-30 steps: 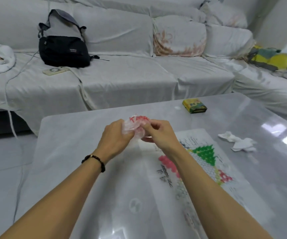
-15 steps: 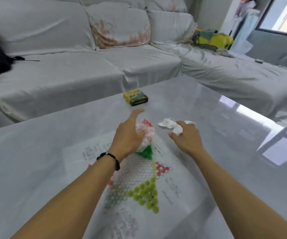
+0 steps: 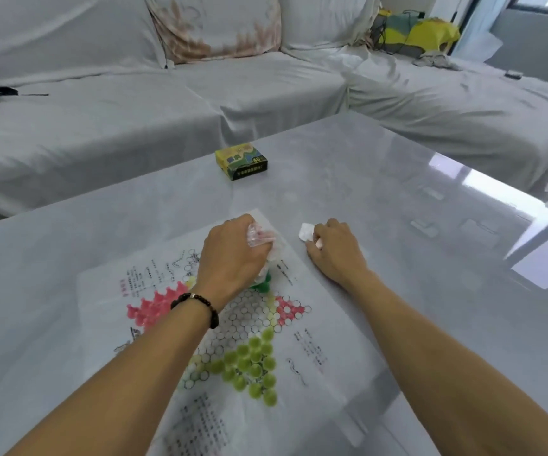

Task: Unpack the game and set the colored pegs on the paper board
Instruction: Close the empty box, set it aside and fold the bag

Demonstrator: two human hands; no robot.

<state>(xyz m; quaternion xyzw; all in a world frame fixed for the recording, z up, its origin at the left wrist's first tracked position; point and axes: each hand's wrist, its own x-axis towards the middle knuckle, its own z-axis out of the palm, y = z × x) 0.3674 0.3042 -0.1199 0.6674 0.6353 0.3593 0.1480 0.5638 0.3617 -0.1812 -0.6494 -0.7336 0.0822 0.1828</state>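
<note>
The paper board lies flat on the glossy table. Pink pegs fill its left point and yellow-green pegs its near point. A few dark green pegs show under my left hand, which grips a crumpled clear plastic bag over the board's far point. My right hand rests just off the board's right edge, fingers curled round a small white crumpled wrapper.
A yellow-and-green game box stands on the table beyond the board. The table runs on to the right with window glare. A covered grey sofa wraps round the far side.
Both hands held the bag together in the air; now the left hand has brought it down over the board's far point, while the right hand let go and took hold of the white wrapper.
</note>
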